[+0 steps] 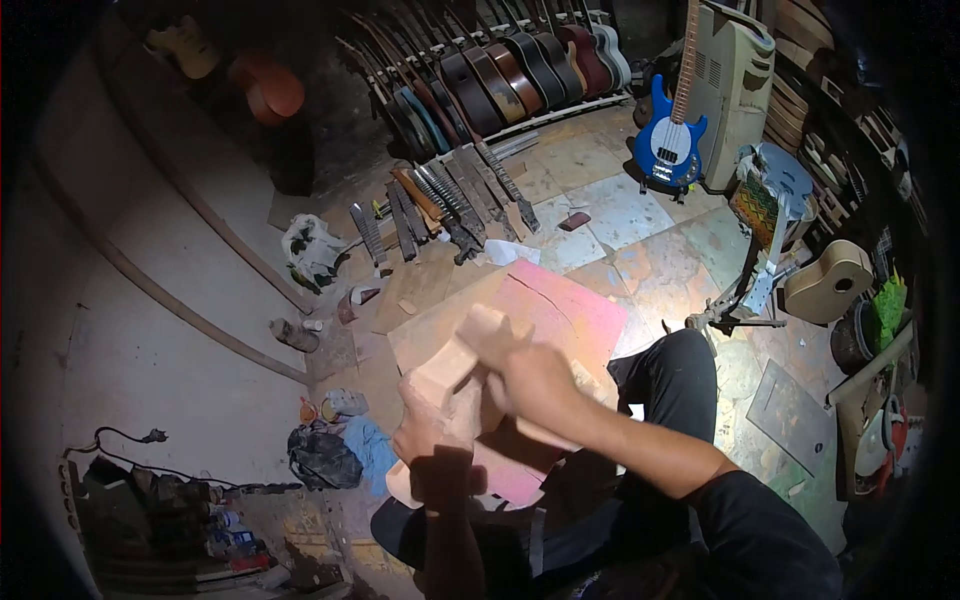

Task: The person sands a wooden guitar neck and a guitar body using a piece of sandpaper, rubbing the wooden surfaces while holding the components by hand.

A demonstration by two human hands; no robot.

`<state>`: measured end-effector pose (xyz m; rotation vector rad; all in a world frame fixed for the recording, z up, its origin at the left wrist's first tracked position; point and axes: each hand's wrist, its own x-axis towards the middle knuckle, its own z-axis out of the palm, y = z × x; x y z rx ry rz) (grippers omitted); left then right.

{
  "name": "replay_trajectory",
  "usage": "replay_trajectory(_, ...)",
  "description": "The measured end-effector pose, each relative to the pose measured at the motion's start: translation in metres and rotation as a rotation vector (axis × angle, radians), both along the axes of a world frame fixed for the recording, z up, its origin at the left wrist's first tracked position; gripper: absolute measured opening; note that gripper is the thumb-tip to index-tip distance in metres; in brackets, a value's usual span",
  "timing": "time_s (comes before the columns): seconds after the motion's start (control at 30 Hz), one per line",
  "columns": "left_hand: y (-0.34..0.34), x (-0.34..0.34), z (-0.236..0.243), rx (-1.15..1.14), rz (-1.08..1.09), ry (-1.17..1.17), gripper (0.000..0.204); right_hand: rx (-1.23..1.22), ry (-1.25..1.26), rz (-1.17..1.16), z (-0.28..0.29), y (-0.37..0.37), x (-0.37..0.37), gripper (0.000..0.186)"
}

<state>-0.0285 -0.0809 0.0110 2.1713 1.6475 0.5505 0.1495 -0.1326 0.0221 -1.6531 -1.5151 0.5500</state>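
Observation:
A pale bare-wood piece (pixel 445 372), curved like a solid guitar body, is held over my lap, tilted up. Around its left side my left hand (pixel 432 418) is closed. My right hand (pixel 540 382) is closed at the upper part of the wood, smeared by motion. A flat brownish thing (pixel 487 335) shows at its fingers, too blurred to name. Both hands and my forearms hide much of the wood. Under the work lies a board (pixel 575 305) with pink colouring and a dark crack-like line.
Several guitar necks (pixel 455 205) lie on the floor ahead. Behind them, guitars stand in a rack (pixel 530 120). A blue bass guitar (pixel 668 140) stands at the far right, and an unfinished acoustic guitar (pixel 830 283) sits nearer. A black plastic bag (pixel 323 458) and blue cloth (pixel 372 450) lie left.

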Motion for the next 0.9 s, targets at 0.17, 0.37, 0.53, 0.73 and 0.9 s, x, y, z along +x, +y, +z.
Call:
replay_trajectory(0.17, -0.024, -0.003, 0.0, 0.065, 0.003, -0.053, 0.07, 0.063, 0.067, 0.115, 0.001, -0.013, -0.006, 0.059)
replay_trajectory(0.37, -0.034, 0.007, 0.005, 0.047, -0.129, -0.303, 0.062, 0.354, 0.058, 0.103, 0.008, -0.035, -0.024, 0.06)
replay_trajectory(0.53, -0.034, 0.006, -0.002, 0.13, -0.078, -0.315, 0.051, 0.052, -0.133, 0.03, 0.007, -0.018, -0.002, 0.059)
replay_trajectory(0.73, -0.032, 0.02, 0.009, -0.014, -0.027, -0.123, 0.049, 0.126, -0.22, 0.084, 0.021, -0.039, -0.017, 0.063)
replay_trajectory(0.9, -0.013, 0.022, 0.008, -0.026, -0.069, -0.02, 0.044, 0.033, -0.576, 0.099, 0.042, -0.046, -0.016, 0.069)
